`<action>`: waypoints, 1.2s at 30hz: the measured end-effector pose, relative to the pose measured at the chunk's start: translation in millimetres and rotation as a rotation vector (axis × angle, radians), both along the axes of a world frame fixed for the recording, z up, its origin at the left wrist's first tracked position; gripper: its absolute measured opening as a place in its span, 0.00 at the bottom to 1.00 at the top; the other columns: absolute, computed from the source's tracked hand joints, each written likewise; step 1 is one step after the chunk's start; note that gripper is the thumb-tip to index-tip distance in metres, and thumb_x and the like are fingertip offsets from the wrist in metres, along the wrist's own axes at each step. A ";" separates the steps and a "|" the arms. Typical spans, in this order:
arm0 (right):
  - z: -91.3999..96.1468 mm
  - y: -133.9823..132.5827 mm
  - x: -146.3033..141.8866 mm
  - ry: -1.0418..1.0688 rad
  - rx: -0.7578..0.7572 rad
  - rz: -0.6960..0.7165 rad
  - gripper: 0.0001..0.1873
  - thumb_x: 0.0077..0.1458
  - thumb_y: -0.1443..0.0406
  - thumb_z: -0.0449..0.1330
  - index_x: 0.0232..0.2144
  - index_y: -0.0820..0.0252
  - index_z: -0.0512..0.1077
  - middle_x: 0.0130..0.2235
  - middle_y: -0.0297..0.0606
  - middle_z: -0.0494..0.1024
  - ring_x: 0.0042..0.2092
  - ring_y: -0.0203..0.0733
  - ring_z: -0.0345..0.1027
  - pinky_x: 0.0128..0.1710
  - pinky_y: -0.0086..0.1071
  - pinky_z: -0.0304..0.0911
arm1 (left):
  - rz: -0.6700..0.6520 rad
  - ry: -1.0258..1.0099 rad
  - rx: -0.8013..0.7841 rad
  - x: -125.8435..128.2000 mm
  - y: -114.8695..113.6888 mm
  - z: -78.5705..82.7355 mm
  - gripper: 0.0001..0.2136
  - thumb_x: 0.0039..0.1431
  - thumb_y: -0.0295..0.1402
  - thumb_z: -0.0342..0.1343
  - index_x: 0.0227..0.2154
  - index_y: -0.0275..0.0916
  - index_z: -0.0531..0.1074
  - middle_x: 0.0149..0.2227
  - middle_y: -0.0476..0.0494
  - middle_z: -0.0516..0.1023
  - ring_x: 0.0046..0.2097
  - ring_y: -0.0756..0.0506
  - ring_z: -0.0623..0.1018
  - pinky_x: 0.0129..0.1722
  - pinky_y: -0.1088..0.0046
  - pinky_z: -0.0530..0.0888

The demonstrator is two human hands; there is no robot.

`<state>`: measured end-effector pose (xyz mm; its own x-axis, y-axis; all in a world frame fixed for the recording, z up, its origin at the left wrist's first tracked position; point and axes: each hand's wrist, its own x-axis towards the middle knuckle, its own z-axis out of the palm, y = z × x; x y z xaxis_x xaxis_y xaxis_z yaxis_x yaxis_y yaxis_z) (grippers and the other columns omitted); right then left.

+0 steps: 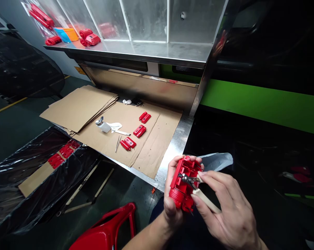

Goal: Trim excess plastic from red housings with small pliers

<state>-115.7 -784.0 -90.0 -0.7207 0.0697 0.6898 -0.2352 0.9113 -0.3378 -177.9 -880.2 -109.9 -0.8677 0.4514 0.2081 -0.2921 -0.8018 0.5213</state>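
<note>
In my left hand (pixel 171 205) I hold a red moulded plastic part (pixel 179 194), its ribbed hollow side facing up. My right hand (pixel 227 205) grips a pair of cutting pliers (pixel 206 200) by its cream handles. The dark metal jaws lie against the inside of the red part; whether they close on anything is too small to tell. Both hands are in front of the table's right corner. On the cardboard lie several similar red parts (pixel 139 131), tweezers (pixel 117 143), a white-handled tool (pixel 122 132) and a clear bottle with a metal top (pixel 102 125).
A cardboard stack (pixel 81 104) rests on the table's left. Above, a metal shelf (pixel 157 52) carries red parts and blue and orange cups (pixel 65 34). A red stool (pixel 105 229) stands below. At left, black plastic sheeting (pixel 21 159) surrounds a box with red pieces (pixel 59 158).
</note>
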 end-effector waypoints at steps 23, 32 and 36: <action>32.2 56.1 -0.4 -0.068 0.308 0.287 0.30 0.55 0.56 0.67 0.53 0.72 0.70 0.47 0.50 0.74 0.49 0.48 0.69 0.49 0.42 0.68 | -0.423 -0.433 0.098 -17.3 -20.7 2.4 0.43 0.55 0.68 0.43 0.57 0.34 0.70 0.51 0.33 0.77 0.60 0.30 0.71 0.65 0.45 0.60; 67.2 44.5 -16.3 0.039 0.709 0.439 0.20 0.61 0.62 0.63 0.51 0.70 0.73 0.49 0.41 0.79 0.51 0.45 0.71 0.51 0.44 0.70 | -0.537 -0.341 0.079 -12.8 -26.8 10.3 0.45 0.55 0.69 0.38 0.60 0.36 0.67 0.56 0.35 0.75 0.61 0.34 0.70 0.68 0.52 0.54; 67.7 40.1 -17.0 0.058 0.695 0.448 0.18 0.61 0.63 0.63 0.51 0.68 0.73 0.49 0.40 0.79 0.51 0.45 0.71 0.50 0.44 0.71 | -0.533 -0.352 0.083 -13.5 -27.5 11.8 0.44 0.55 0.69 0.38 0.59 0.37 0.69 0.55 0.36 0.75 0.60 0.34 0.71 0.68 0.52 0.54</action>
<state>-132.7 -743.9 -22.3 -0.5405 -0.6715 0.5069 -0.6253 0.7237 0.2918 -191.4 -907.7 -98.1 -0.5513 0.8343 0.0046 -0.8040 -0.5327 0.2641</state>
